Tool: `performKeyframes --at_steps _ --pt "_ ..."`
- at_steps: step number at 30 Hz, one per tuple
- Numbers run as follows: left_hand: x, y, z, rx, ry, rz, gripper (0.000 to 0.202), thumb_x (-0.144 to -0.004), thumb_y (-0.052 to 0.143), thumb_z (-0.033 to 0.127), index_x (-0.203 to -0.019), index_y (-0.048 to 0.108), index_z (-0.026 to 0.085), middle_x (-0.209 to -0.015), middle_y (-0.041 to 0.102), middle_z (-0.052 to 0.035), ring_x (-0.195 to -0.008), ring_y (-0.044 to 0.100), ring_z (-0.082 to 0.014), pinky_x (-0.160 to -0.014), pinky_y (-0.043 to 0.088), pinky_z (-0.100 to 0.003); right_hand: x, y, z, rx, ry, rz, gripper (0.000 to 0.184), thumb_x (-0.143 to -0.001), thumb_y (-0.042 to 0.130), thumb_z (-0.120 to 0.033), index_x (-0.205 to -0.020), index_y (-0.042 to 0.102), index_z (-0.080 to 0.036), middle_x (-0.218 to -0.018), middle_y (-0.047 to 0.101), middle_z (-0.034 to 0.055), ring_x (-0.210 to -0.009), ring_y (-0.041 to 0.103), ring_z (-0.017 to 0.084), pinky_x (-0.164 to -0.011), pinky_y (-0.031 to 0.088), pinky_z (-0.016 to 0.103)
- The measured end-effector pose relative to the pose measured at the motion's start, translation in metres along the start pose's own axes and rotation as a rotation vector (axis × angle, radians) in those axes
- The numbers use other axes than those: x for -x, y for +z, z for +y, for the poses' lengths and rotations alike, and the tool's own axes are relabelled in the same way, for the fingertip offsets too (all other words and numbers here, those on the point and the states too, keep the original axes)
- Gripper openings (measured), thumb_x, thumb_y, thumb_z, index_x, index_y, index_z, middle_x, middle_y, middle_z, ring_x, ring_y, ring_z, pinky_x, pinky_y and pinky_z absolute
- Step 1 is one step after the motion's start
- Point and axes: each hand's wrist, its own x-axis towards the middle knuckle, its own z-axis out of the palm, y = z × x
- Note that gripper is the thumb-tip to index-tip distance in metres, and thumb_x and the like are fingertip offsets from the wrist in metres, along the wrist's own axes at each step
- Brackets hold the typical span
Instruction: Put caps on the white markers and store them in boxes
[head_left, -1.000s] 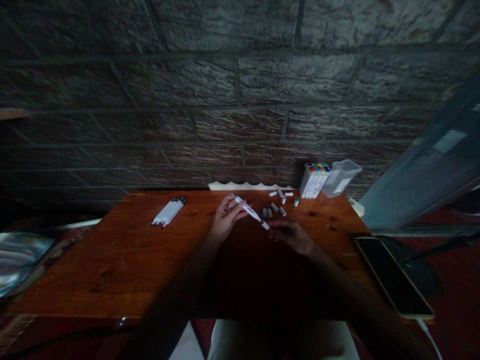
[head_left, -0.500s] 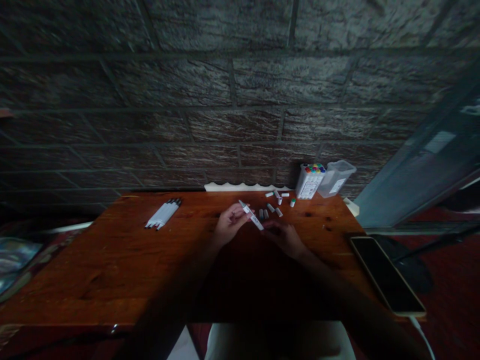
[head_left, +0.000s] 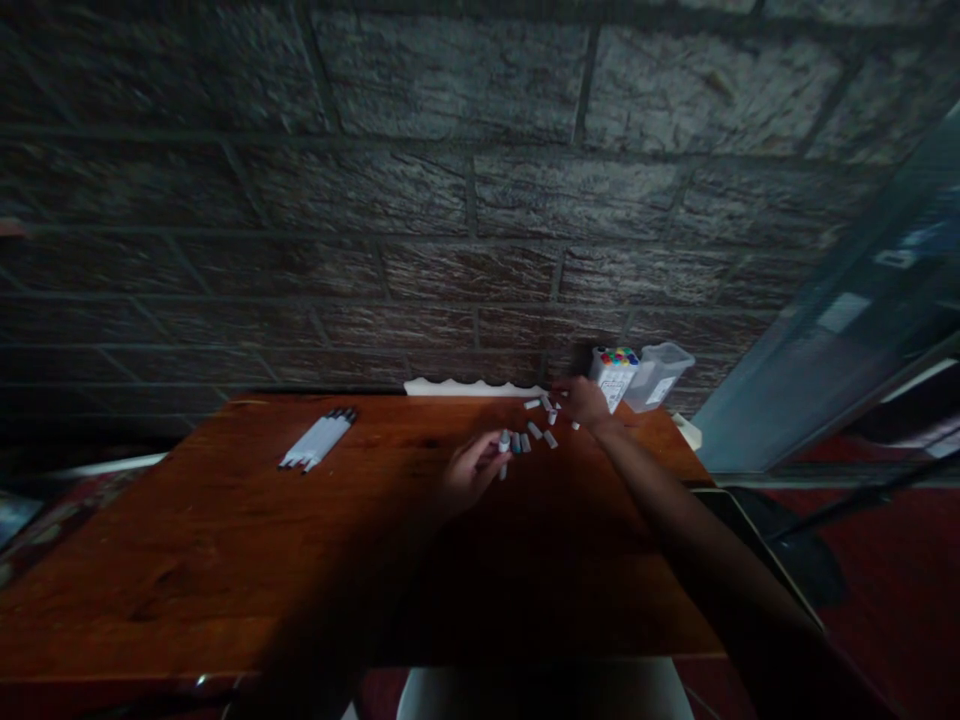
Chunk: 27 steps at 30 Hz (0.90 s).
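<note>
My left hand point(head_left: 469, 472) is closed around a white marker point(head_left: 504, 446), which stands close to upright between thumb and fingers. Its upper end shows above the fingertips and its lower end below. Out over the far part of the table is my right hand point(head_left: 585, 402), fingers stretched leftward above the loose marker caps, with nothing visible in them. Several white and grey caps lie there, among them a grey cap point(head_left: 534, 430) and a cap point(head_left: 550, 439) nearer me. Two more caps point(head_left: 520, 443) lie just right of the left hand's marker.
White markers point(head_left: 319, 440) lie in a row at the left of the wooden table point(head_left: 187, 540). Against the brick wall stand a case of coloured markers point(head_left: 615, 376) and a clear plastic box point(head_left: 661, 376). A phone point(head_left: 739, 520) lies at the right edge, partly behind my forearm.
My right hand has moved from beside the marker up and right to the caps. The left hand has turned the marker from slanting to nearly upright. The view has shifted slightly.
</note>
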Motion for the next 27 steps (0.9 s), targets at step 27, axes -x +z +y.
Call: performKeyframes --at_steps 27 --pt "-0.005 0.008 -0.013 -0.252 0.079 -0.113 0.042 -0.1 0.033 0.041 -0.126 0.053 0.016 -0.096 0.064 -0.0046 -0.09 0.06 -0.0156 -0.088 0.043 -0.027 0.091 0.024 0.0 -1.163 -0.249 0.128 0.037 -0.076 0.07 -0.041 -0.105 0.064 -0.019 -0.098 0.069 0.0058 -0.086 0.065 0.015 -0.081 0.052 0.029"
